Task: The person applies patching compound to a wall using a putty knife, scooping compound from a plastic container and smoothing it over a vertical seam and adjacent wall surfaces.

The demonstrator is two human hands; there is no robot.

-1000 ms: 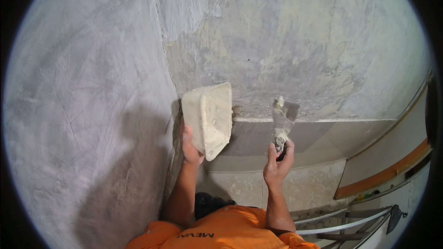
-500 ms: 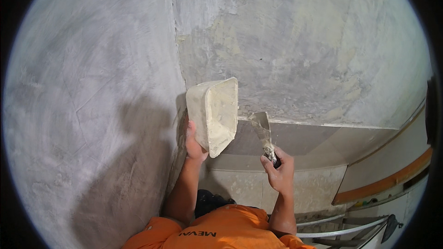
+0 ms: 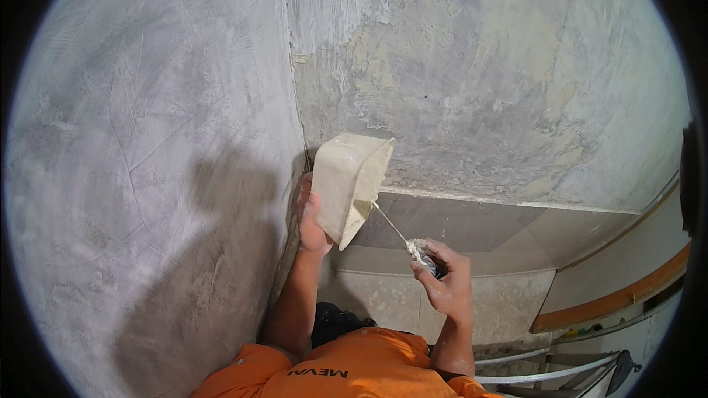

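While the left hand [image 3: 310, 214] gripped the plaster-smeared tub [image 3: 348, 186] from beneath by the wall corner, it looked light and stiff; the right hand [image 3: 446, 280] clenched the thin putty knife [image 3: 391, 227], blade dipping inside.

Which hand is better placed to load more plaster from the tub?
Right. The right hand already holds the putty knife, blade tip at the open mouth of the plaster tub. The left hand is busy propping the tub by the wall corner.

Cream tub [image 3: 346, 184]; mottled grey wall [image 3: 147, 140]; orange shirt [image 3: 354, 368]
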